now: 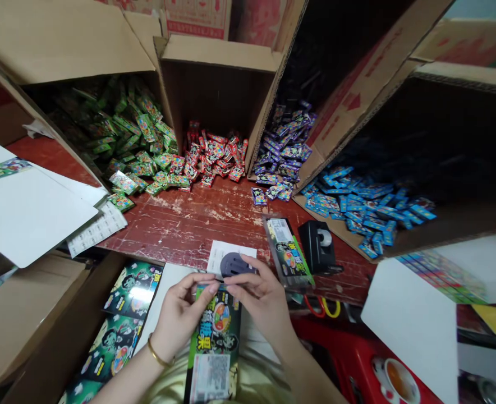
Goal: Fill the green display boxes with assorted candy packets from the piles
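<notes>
A black and green printed candy package (215, 336) stands upright before my body, with a white barcode label near its lower end. At its top edge the fingers of my left hand (187, 308) are closed in a pinch. My right hand (262, 297) pinches the same edge from the other side, its fingertips close to the left ones. Just beyond my fingers lies a dark grey oval piece with slots (235, 264), partly hidden by the right hand. It rests over a white printed sheet (218, 251).
Cartons hold green packets (125, 134), red packets (216, 154), purple packets (285, 148) and blue packets (366, 202). Right of my hands are another candy package (288, 252) and a black tape dispenser (317, 247). Printed boxes (119, 331) fill a carton at left. A cup (395, 379) stands lower right.
</notes>
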Demonstrator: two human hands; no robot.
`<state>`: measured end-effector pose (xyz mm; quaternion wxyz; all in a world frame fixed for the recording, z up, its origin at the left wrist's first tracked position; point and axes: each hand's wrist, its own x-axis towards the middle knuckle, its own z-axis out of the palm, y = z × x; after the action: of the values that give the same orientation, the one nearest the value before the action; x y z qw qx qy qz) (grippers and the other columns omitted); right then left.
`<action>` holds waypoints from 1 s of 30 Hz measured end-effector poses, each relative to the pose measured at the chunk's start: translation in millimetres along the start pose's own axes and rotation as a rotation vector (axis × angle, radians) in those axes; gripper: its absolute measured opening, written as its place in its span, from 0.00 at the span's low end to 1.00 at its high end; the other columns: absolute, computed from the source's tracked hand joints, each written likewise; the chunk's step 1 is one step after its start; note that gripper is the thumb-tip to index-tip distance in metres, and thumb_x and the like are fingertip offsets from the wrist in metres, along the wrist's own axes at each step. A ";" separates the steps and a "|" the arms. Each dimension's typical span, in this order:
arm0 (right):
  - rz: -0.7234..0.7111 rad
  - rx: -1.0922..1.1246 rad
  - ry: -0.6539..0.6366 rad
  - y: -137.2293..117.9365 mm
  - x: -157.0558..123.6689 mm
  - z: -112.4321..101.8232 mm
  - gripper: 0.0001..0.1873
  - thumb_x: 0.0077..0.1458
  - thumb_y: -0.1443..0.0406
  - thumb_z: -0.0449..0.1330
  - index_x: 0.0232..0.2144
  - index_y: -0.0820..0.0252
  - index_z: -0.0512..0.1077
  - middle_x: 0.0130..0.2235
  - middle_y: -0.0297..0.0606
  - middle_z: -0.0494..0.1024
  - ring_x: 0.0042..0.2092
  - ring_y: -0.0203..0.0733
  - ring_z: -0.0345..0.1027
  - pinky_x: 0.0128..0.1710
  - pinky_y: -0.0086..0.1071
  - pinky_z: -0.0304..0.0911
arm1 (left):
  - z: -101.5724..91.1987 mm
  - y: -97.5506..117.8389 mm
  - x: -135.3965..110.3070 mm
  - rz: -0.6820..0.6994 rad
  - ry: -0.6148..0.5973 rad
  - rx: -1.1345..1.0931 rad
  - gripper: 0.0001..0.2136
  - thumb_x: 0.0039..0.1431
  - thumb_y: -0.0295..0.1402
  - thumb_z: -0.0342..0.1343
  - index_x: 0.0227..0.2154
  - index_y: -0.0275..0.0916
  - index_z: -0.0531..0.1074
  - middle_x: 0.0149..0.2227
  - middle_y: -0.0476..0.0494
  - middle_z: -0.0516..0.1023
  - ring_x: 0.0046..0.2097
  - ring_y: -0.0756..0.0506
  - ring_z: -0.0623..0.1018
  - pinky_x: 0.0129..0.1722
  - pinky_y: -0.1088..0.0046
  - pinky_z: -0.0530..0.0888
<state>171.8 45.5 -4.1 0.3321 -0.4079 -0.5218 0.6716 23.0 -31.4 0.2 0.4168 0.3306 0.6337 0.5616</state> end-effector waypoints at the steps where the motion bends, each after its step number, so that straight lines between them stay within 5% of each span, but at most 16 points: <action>1: 0.037 0.015 -0.016 -4.5 2.2 -1.2 0.28 0.47 0.64 0.68 0.49 0.55 0.63 0.34 0.37 0.82 0.38 0.44 0.76 0.42 0.39 0.70 | 1.3 3.3 0.4 -0.018 -0.006 -0.014 0.08 0.51 0.37 0.62 0.32 0.40 0.76 0.30 0.48 0.81 0.33 0.48 0.78 0.34 0.76 0.74; 6: 0.167 0.119 -0.073 -14.0 9.6 -7.3 0.29 0.42 0.63 0.70 0.45 0.59 0.63 0.31 0.38 0.82 0.35 0.44 0.76 0.41 0.40 0.68 | 3.9 7.8 8.8 -0.138 -0.066 -0.089 0.11 0.48 0.41 0.64 0.25 0.37 0.75 0.24 0.48 0.80 0.26 0.50 0.75 0.27 0.77 0.72; 12: 0.142 0.100 -0.010 -5.1 5.0 -14.4 0.28 0.41 0.62 0.71 0.43 0.58 0.63 0.32 0.39 0.82 0.37 0.45 0.76 0.41 0.39 0.66 | 2.0 2.1 19.6 -0.194 -0.183 -0.068 0.12 0.50 0.41 0.62 0.23 0.37 0.77 0.23 0.48 0.79 0.25 0.49 0.74 0.27 0.74 0.70; 19: 0.146 0.156 0.066 3.5 2.3 -30.2 0.30 0.40 0.62 0.72 0.45 0.59 0.65 0.30 0.38 0.82 0.35 0.44 0.76 0.41 0.38 0.67 | 16.5 -16.1 4.7 0.087 -0.213 0.056 0.06 0.57 0.36 0.57 0.34 0.40 0.74 0.37 0.44 0.80 0.40 0.44 0.77 0.41 0.68 0.72; 24: -0.013 0.031 0.148 14.0 -16.1 -20.1 0.23 0.46 0.61 0.68 0.44 0.55 0.67 0.31 0.36 0.80 0.36 0.45 0.75 0.36 0.37 0.68 | 24.3 -17.1 6.1 0.059 -0.224 -0.013 0.05 0.56 0.35 0.58 0.31 0.40 0.69 0.36 0.44 0.78 0.41 0.44 0.76 0.43 0.67 0.71; 30: -0.226 -0.171 0.217 12.3 -5.2 -26.9 0.12 0.48 0.60 0.66 0.36 0.54 0.72 0.34 0.37 0.75 0.35 0.42 0.70 0.41 0.39 0.67 | 27.3 -12.7 1.2 -0.135 -0.287 -0.148 0.11 0.55 0.37 0.59 0.36 0.43 0.63 0.29 0.53 0.75 0.30 0.49 0.74 0.31 0.73 0.72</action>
<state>198.0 49.6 -18.3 0.4241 -0.4433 -0.5807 0.5352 47.7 -20.4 -13.1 0.5630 0.3323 0.5453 0.5246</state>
